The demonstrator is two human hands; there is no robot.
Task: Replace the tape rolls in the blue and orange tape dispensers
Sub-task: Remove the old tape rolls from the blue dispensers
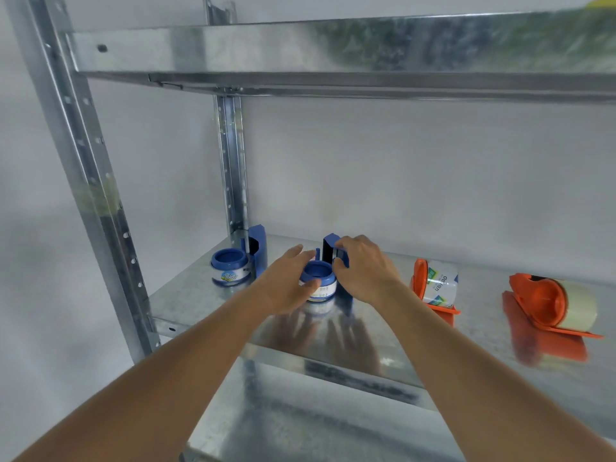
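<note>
Two blue tape dispensers stand on the metal shelf (206,301). The left blue dispenser (256,251) carries a clear tape roll (230,270) on its hub. My right hand (363,268) grips the upright body of the second blue dispenser (333,248). My left hand (286,281) wraps around that dispenser's tape roll (321,281), thumb across its front. Two orange dispensers sit to the right: the nearer orange dispenser (420,278) holds a clear printed roll (440,286), and the far orange dispenser (540,301) holds a yellowish roll (580,308).
An upper metal shelf (333,51) overhangs the work area. Perforated steel uprights (96,201) stand at the left and rear. A white wall is behind. A lower shelf surface (300,421) shows below, near my forearms.
</note>
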